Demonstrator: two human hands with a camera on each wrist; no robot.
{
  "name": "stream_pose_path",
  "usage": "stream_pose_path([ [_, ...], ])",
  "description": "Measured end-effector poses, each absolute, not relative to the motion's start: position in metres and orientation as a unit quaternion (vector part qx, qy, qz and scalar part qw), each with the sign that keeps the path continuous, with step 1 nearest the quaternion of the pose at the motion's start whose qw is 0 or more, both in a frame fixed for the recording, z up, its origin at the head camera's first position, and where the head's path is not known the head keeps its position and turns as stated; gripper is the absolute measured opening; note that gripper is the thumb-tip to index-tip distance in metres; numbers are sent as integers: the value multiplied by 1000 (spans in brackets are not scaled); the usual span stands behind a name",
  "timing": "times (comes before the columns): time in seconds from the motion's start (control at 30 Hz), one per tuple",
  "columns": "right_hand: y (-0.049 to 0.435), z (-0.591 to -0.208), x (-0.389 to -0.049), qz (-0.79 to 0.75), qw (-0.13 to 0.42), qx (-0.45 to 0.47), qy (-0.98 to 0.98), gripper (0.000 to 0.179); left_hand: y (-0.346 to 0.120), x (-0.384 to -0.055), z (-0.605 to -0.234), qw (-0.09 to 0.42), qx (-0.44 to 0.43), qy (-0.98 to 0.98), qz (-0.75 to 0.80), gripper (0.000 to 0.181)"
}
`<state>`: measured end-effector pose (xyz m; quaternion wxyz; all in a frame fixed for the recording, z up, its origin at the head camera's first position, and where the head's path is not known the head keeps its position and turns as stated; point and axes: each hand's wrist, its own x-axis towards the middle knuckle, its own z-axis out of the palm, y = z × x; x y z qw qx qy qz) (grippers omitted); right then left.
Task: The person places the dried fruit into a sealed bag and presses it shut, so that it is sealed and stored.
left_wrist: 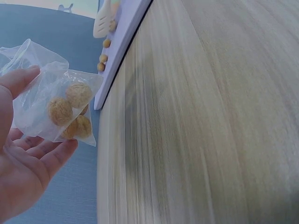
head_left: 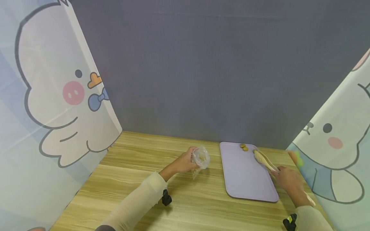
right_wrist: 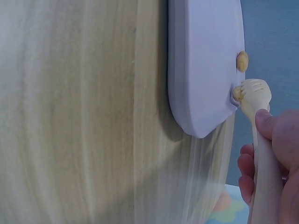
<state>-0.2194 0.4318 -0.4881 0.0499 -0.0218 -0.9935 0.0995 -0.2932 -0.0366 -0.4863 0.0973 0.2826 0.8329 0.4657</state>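
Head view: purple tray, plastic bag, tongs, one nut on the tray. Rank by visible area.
1. Purple tray
2. Plastic bag and tongs, unranked: the right hand hides part of the tongs
3. Nut

The person has 2 bare hands: the left hand (head_left: pixel 185 163) near the centre of the frame, the right hand (head_left: pixel 289 180) at the lower right. Both forearms wear cream, plain cloth. The left sleeve (head_left: pixel 138 202) runs from the bottom edge toward the middle, lightly creased, its cuff (head_left: pixel 157 180) gathered and a little uneven at the wrist. A dark grey band (head_left: pixel 105 228) shows at its bottom end. The right sleeve (head_left: pixel 312 219), in the bottom right corner, shows only a short stretch. By each cuff sits 1 small, blocky black unit (head_left: pixel 166 197); the right-hand one bears a yellow-green mark (head_left: pixel 289 219).
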Motion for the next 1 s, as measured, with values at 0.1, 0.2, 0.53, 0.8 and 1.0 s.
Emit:
stream_pose_path([
  [0.1,430,-487,-220,104,47,-25,-993,35,-36,-293,-486,97,283,832,468,83],
  [0.2,429,-486,-221,110,41,-33,-993,36,-36,-293,-486,95,283,832,467,82],
  [0.53,422,-483,-223,125,45,-34,-991,35,-37,-292,-485,82,293,834,461,81],
  [0.8,410,-478,-220,108,69,-20,-992,37,-38,-292,-485,91,288,832,466,82],
  [1.0,404,-476,-220,114,71,-22,-991,44,-37,-292,-486,91,285,833,466,81],
])
